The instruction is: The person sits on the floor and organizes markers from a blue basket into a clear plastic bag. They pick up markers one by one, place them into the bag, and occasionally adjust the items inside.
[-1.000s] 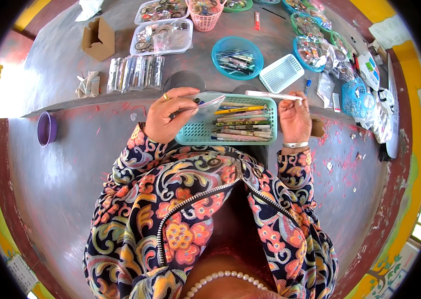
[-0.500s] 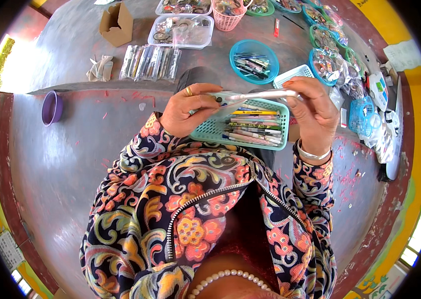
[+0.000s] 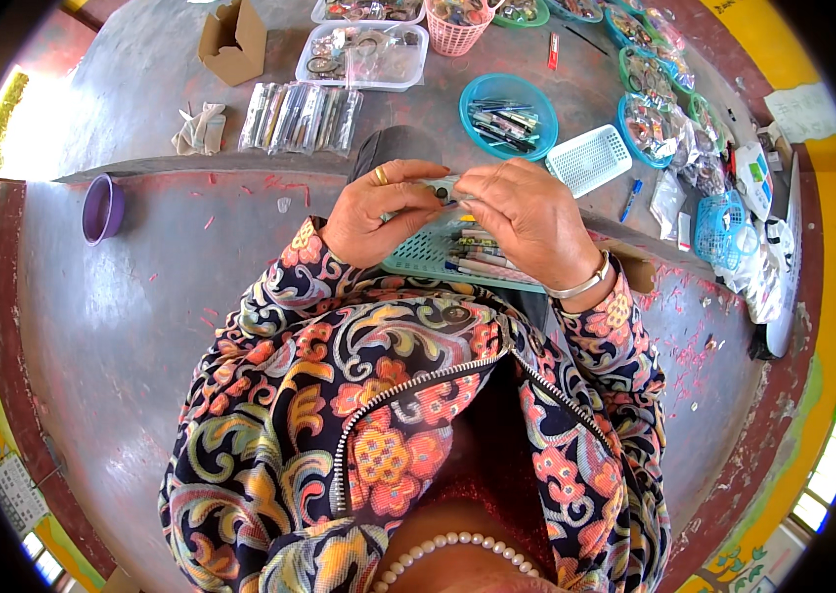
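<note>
Both hands meet over a mint-green plastic basket (image 3: 418, 253) of pens (image 3: 482, 259) in front of my body. My left hand (image 3: 383, 212) is closed, thumb and fingers pinching a clear plastic sleeve (image 3: 451, 184), with a small dark round bit (image 3: 441, 193) showing at the fingertips. My right hand (image 3: 527, 212) is closed too, its fingertips pressed together at the sleeve's other side. What it pinches is mostly hidden behind the fingers. Part of the basket and its pens lies under my right hand.
Ahead on the raised grey surface are several sleeved pens (image 3: 301, 119), a blue bowl of pens (image 3: 467, 104), a white basket (image 3: 591, 163), a blue pen (image 3: 632, 200) and a cardboard box (image 3: 232, 47). Filled baskets (image 3: 647, 128) line the right. A purple bowl (image 3: 101, 210) stands left.
My right hand has moved left and inward, from the far end of a white, sleeved stick-like item to beside my left fingertips. That long item is now mostly out of sight.
</note>
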### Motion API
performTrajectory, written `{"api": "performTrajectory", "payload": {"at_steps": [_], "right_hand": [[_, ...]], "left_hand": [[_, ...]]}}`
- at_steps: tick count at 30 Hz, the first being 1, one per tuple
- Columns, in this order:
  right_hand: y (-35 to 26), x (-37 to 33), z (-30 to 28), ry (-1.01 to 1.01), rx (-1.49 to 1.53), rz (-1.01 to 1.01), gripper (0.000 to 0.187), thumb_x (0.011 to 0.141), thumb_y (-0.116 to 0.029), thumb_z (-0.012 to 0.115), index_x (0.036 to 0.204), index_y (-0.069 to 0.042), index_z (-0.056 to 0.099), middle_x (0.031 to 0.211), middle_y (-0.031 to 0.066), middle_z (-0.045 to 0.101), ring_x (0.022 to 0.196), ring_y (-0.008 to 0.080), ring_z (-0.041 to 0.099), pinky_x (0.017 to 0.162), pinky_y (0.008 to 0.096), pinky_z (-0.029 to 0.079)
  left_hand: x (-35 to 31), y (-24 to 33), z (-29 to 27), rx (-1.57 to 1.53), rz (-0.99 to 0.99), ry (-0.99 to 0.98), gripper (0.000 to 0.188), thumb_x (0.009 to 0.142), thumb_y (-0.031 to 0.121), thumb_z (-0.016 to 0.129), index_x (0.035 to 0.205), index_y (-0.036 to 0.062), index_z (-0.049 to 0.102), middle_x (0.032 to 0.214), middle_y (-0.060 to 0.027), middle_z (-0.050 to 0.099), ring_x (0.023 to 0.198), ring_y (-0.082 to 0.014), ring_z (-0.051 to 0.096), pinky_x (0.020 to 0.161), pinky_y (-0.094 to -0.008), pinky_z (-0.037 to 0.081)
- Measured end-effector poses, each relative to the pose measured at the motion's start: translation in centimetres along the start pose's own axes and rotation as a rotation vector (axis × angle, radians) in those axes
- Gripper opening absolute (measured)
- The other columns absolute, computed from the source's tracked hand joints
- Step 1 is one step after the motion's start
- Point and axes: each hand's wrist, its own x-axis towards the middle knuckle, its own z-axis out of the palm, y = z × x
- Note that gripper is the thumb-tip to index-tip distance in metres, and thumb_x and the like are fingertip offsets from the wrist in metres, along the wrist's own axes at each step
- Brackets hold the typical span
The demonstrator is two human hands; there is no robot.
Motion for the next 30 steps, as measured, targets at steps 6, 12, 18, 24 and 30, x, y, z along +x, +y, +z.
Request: {"api": "performTrajectory", "payload": {"at_steps": [6, 12, 18, 24, 30], "right_hand": [[2.6, -1.4, -1.1, 0.299, 0.077, 0.28, 0.016, 0.079, -0.008, 0.062, 0.093, -0.001, 0.063, 0.087, 0.0133, 0.065, 0.077, 0.0331, 0.06, 0.066, 0.0388, 0.047], [7.6, -6.1, 3.6, -0.145, -0.271, 0.325, 0.017, 0.083, -0.018, 0.053, 0.077, -0.004, 0.06, 0.075, 0.0137, 0.061, 0.072, 0.0332, 0.06, 0.062, 0.0408, 0.047], [6.5, -7.4, 6.2, -0.249, -0.569, 0.319, 0.007, 0.079, -0.01, 0.053, 0.084, -0.007, 0.057, 0.08, 0.0094, 0.057, 0.074, 0.0299, 0.059, 0.065, 0.0405, 0.048], [6.7, -7.7, 6.5, -0.21, -0.567, 0.312, 0.012, 0.078, -0.011, 0.055, 0.088, -0.006, 0.056, 0.086, 0.0084, 0.055, 0.082, 0.0263, 0.057, 0.07, 0.0374, 0.048], [5.2, -7.3, 6.7, -0.285, -0.654, 0.439, 0.013, 0.076, -0.01, 0.053, 0.087, -0.006, 0.058, 0.086, 0.0083, 0.057, 0.083, 0.0245, 0.058, 0.07, 0.0352, 0.047]], "left_hand": [[-0.2, -0.2, 0.0, -0.012, 0.007, 0.023, 0.01, 0.081, -0.004, 0.06, 0.089, 0.0002, 0.063, 0.117, -0.017, 0.056, 0.086, -0.0177, 0.061, 0.076, -0.0282, 0.048], [0.0, 0.0, -0.1, 0.008, 0.006, 0.023, 0.01, 0.081, -0.004, 0.06, 0.09, -0.0007, 0.063, 0.114, -0.0171, 0.057, 0.09, -0.0187, 0.06, 0.074, -0.0286, 0.048], [0.1, 0.1, -0.2, 0.007, -0.005, 0.024, 0.012, 0.079, -0.005, 0.061, 0.09, -0.0008, 0.063, 0.103, -0.0155, 0.063, 0.105, -0.0241, 0.057, 0.075, -0.0305, 0.048], [0.1, 0.1, -0.3, 0.034, -0.002, 0.026, 0.012, 0.08, -0.004, 0.062, 0.091, -0.0003, 0.063, 0.103, -0.0156, 0.063, 0.105, -0.0242, 0.057, 0.076, -0.0306, 0.048], [0.2, 0.2, -0.1, 0.03, -0.03, 0.03, 0.012, 0.08, -0.003, 0.062, 0.091, 0.0002, 0.063, 0.107, -0.0156, 0.061, 0.103, -0.0231, 0.058, 0.075, -0.0299, 0.049]]}}
